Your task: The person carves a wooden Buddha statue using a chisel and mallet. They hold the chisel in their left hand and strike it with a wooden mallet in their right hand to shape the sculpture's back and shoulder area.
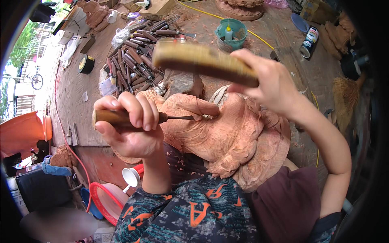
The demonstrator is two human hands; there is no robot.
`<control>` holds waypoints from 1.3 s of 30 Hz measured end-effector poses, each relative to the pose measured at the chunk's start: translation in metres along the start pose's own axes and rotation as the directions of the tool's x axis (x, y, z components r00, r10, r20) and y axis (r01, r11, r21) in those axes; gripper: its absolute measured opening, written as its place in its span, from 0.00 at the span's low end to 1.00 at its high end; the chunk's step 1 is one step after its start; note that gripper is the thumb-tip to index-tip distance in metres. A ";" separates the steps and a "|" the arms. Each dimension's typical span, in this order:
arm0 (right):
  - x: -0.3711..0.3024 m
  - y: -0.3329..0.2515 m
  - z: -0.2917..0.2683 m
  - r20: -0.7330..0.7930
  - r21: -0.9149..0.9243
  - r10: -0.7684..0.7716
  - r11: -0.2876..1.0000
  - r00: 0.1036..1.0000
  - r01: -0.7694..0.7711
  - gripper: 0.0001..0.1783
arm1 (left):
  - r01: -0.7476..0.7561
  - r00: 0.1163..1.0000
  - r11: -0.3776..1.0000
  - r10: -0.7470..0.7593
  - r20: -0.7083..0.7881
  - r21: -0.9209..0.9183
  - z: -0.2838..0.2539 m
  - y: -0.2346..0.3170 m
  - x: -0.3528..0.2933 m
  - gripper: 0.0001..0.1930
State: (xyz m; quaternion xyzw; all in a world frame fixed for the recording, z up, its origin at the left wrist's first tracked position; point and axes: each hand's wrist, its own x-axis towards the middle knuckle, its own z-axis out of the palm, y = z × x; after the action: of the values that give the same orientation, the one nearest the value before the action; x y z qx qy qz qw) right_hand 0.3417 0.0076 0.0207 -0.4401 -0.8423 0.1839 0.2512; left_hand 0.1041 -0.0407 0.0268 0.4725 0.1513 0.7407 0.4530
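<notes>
My left hand (135,139) is closed around the wooden handle of a carving chisel (176,118). The chisel lies nearly level, its dark blade pointing right, with the tip at the surface of a reddish wood carving (229,137). Rounded, fold-like shapes cover the carving, which sits in front of my body by my lap. Above it, my right hand (269,79) grips one end of a thick wooden mallet (202,58), smeared by motion at its far left end. The mallet is raised, apart from the chisel.
A large pile of wooden-handled chisels (135,58) lies at the back left, beside a wood block (182,84). Farther back stands a green bucket (238,30) holding a small bottle. A spray can (309,42) lies at the right; a yellow cord (259,37) crosses the work surface.
</notes>
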 end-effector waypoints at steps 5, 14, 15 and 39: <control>-0.005 0.009 -0.011 0.021 0.236 0.205 0.950 0.979 -0.204 0.24 | -0.038 0.999 0.998 0.037 0.008 0.056 0.002 -0.004 -0.003 0.18; 0.037 -0.018 -0.042 0.022 0.363 0.082 0.928 0.996 -0.084 0.24 | 0.308 0.944 0.950 -0.300 -0.138 0.044 -0.015 -0.023 0.033 0.14; 0.043 -0.044 -0.043 -0.107 0.247 0.104 0.966 0.989 -0.075 0.23 | 0.337 0.932 0.941 -0.330 -0.151 0.027 -0.020 -0.025 0.036 0.14; 0.098 -0.047 -0.076 0.359 0.037 -0.169 0.985 0.918 0.167 0.19 | 0.365 0.903 0.929 -0.370 -0.221 -0.064 -0.027 -0.032 0.029 0.15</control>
State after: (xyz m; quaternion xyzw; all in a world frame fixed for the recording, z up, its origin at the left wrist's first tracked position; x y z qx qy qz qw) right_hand 0.3082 0.0701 0.1326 -0.3244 -0.9081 0.2419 0.1083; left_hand 0.0938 0.0054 0.0083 0.3422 0.2807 0.6931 0.5689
